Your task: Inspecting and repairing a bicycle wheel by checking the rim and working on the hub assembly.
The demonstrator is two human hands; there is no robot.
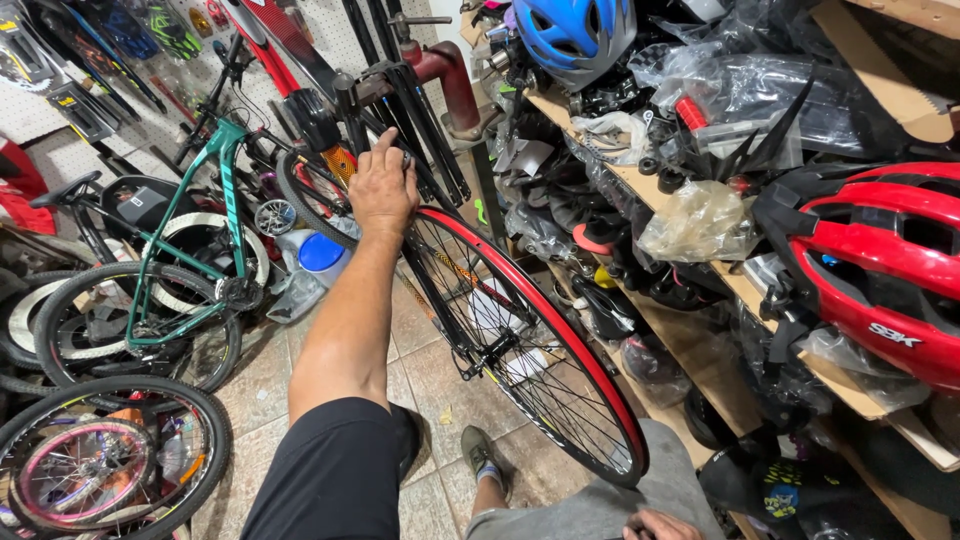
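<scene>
My left hand point(383, 187) reaches forward on an outstretched arm. It grips the top of a bicycle wheel with a red rim point(563, 352), where the wheel sits in a black fork point(432, 130) held in a stand. The index finger points up along the fork. The wheel hangs tilted, with its lower edge close to my knee. My right hand point(658, 525) shows only as knuckles at the bottom edge, resting on my grey-clad knee. My foot in a dark shoe point(483, 455) stands on the tiled floor below the wheel.
A green bicycle point(226, 200) leans at the left, with loose wheels point(100, 460) stacked in front of it. Wooden shelves point(700, 310) on the right are crammed with bagged parts, a blue helmet point(575, 35) and a red helmet point(880, 260). A pegboard with tools covers the back wall.
</scene>
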